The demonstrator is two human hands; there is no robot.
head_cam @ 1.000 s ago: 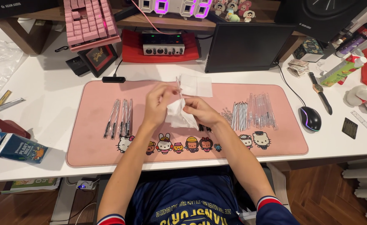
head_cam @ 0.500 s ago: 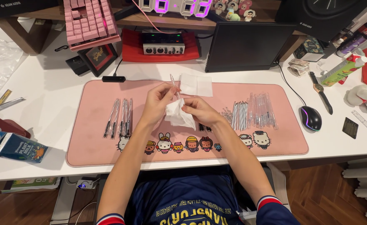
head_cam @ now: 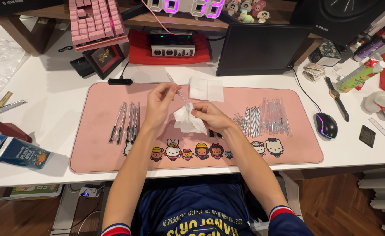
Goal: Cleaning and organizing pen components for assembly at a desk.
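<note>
The left hand (head_cam: 159, 102) pinches a clear pen tube (head_cam: 178, 91) between thumb and fingertips, holding it slanted above the middle of the pink mat (head_cam: 92, 144). The right hand (head_cam: 210, 117) is closed around a crumpled white tissue (head_cam: 188, 121), which is pressed against the tube's lower end. Both hands hover over the mat, near the centre of the worktop (head_cam: 48, 105).

A folded white cloth (head_cam: 206, 88) lies flat just beyond the hands, at the mat's far edge. On the mat's left part a row of assembled pens (head_cam: 126, 122) lies side by side. On its right part are a bunch of thin refills (head_cam: 250, 120) and, beside them, a row of clear tubes (head_cam: 274, 116).

Off the mat toward the right edge of the worktop sit a black mouse (head_cam: 326, 125) and a wristwatch (head_cam: 334, 97). At the left edge near the front lies a blue carton (head_cam: 20, 153). A dark screen (head_cam: 262, 49) stands at the back edge, and a pink keyboard (head_cam: 97, 22) leans at the back left.
</note>
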